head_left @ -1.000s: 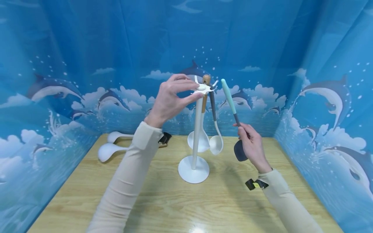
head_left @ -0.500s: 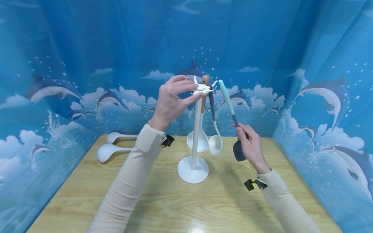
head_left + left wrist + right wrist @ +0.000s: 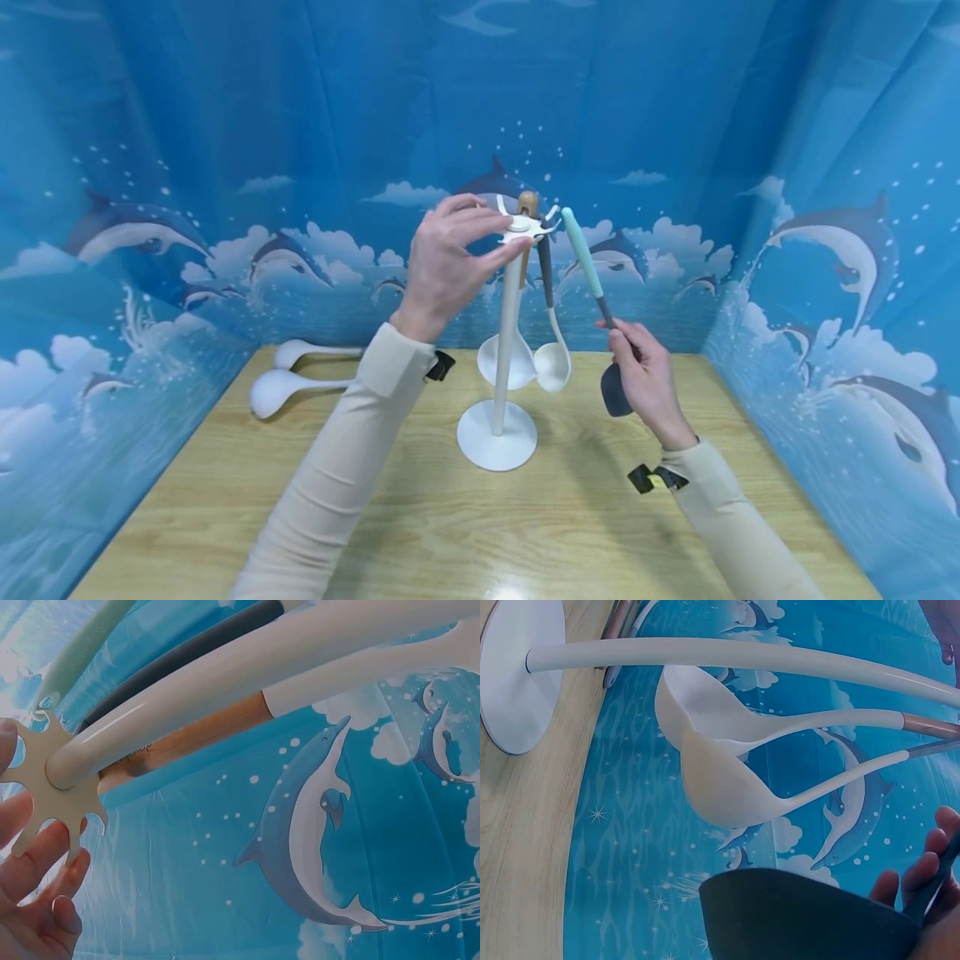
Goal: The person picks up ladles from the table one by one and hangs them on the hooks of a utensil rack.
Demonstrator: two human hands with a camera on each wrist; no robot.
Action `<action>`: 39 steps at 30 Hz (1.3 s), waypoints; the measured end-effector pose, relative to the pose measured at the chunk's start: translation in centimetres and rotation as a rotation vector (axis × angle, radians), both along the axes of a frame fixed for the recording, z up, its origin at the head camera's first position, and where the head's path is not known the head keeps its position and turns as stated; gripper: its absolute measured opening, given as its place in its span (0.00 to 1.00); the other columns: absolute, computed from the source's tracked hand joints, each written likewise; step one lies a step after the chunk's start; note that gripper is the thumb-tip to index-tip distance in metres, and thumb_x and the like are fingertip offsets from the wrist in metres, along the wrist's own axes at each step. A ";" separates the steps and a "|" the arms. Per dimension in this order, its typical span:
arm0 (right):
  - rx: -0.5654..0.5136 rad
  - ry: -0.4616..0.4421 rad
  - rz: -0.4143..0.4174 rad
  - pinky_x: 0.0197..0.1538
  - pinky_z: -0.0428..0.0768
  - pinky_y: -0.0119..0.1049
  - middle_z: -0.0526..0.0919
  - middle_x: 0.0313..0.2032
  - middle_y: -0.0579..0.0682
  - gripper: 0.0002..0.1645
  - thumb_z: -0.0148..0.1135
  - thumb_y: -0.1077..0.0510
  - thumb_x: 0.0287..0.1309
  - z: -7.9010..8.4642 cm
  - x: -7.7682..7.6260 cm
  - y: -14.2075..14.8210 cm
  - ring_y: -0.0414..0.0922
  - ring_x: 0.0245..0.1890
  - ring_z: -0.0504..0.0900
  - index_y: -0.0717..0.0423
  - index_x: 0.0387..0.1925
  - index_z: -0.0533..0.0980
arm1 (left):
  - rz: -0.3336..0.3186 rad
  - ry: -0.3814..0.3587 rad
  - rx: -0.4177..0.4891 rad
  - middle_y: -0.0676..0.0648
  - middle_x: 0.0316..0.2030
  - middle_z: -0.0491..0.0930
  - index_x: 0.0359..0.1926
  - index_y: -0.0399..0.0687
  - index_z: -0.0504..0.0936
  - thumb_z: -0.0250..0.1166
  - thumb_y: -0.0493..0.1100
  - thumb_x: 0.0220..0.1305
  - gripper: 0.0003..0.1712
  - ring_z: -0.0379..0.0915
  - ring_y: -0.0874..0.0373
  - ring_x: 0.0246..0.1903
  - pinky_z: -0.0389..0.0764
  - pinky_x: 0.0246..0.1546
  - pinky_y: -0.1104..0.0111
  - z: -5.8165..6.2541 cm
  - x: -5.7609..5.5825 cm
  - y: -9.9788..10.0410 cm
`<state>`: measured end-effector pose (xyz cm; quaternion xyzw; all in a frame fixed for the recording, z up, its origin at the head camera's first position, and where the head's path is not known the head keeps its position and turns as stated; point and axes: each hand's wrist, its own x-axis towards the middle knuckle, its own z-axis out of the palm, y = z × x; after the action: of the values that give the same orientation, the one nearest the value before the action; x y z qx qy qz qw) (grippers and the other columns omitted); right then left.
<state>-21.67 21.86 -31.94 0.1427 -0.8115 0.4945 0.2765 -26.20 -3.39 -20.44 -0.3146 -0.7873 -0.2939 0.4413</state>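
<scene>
My left hand (image 3: 450, 258) pinches the hooked top (image 3: 525, 231) of a white utensil stand (image 3: 504, 350), fingers above and thumb at its near side. My right hand (image 3: 648, 375) grips a spatula (image 3: 581, 250) low, near its dark head (image 3: 802, 915). The spatula's mint handle points up, its end right beside the right-hand hooks. In the left wrist view, the mint handle (image 3: 79, 656) overlaps a hook tip. Two ladles hang from the stand: a wooden-handled one (image 3: 705, 705) and a dark-handled one (image 3: 727, 780). The pole partly hides the wooden-handled ladle in the head view.
Two white utensils with rounded heads, one farther back (image 3: 292, 352) and one nearer (image 3: 281, 393), lie at the back left of the wooden table (image 3: 420, 525); my left forearm partly hides them. The stand's round base (image 3: 497, 446) sits mid-table. Dolphin-print curtains (image 3: 360, 100) enclose the back and sides.
The spatula's handle end has shifted slightly left, closer to the hooks. My left wrist and forearm have swung a little right. The hanging ladles have shifted slightly.
</scene>
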 end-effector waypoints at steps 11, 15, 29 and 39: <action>-0.003 0.028 0.015 0.26 0.63 0.34 0.69 0.28 0.52 0.18 0.49 0.58 0.74 -0.1 0.1 0.0 0.39 0.22 0.60 0.64 0.53 0.80 | 0.049 0.055 -0.014 0.47 0.43 0.88 0.45 0.48 0.89 0.72 0.56 0.57 0.20 0.76 0.52 0.55 0.71 0.63 0.54 0.0 0.3 0.3; -0.002 0.053 0.013 0.26 0.62 0.34 0.67 0.27 0.50 0.17 0.51 0.59 0.73 -0.2 0.2 -0.1 0.39 0.22 0.59 0.62 0.54 0.80 | 0.057 0.085 -0.011 0.47 0.42 0.88 0.45 0.48 0.89 0.73 0.55 0.57 0.20 0.76 0.51 0.53 0.73 0.61 0.54 -0.1 0.4 0.4; 0.028 0.080 -0.004 0.24 0.62 0.33 0.66 0.26 0.49 0.16 0.52 0.60 0.72 -0.3 0.5 -0.3 0.39 0.20 0.59 0.64 0.53 0.80 | 0.056 0.120 -0.022 0.46 0.41 0.88 0.44 0.47 0.89 0.73 0.54 0.57 0.20 0.77 0.50 0.52 0.76 0.58 0.58 -0.2 0.3 0.5; 0.051 0.104 -0.009 0.23 0.62 0.32 0.67 0.26 0.49 0.16 0.52 0.62 0.72 -0.4 0.4 -0.3 0.38 0.20 0.60 0.64 0.52 0.81 | 0.055 0.124 -0.024 0.46 0.41 0.88 0.44 0.47 0.89 0.72 0.55 0.58 0.20 0.77 0.51 0.52 0.77 0.57 0.59 -0.2 0.2 0.4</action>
<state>-21.23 21.52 -32.31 0.1714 -0.8091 0.4644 0.3167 -25.96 -2.98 -20.61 -0.3156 -0.7703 -0.2524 0.4933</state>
